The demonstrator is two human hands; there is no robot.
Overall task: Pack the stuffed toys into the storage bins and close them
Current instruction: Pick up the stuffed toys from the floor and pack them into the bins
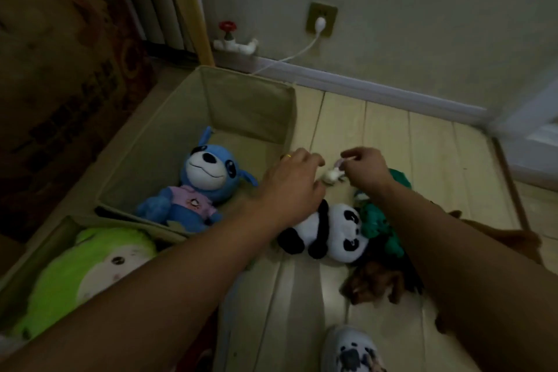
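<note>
The right forearm [471, 266] covers most of the green toy [377, 220] and brown toy [371, 284]; the lower-left green plush [75, 275] is partly hidden.

Both bare forearms reaching forward and slightly inward from the bottom of the view, wrists near each other. Left hand [291, 183] seen from the back, fingers curled downward, a thin gold ring on one finger; whether anything sits in its grasp cannot be told. Right hand [363, 167] also knuckles-up, fingertips bent and pinching a small white soft piece [332, 174] hanging between the two hands.
</note>
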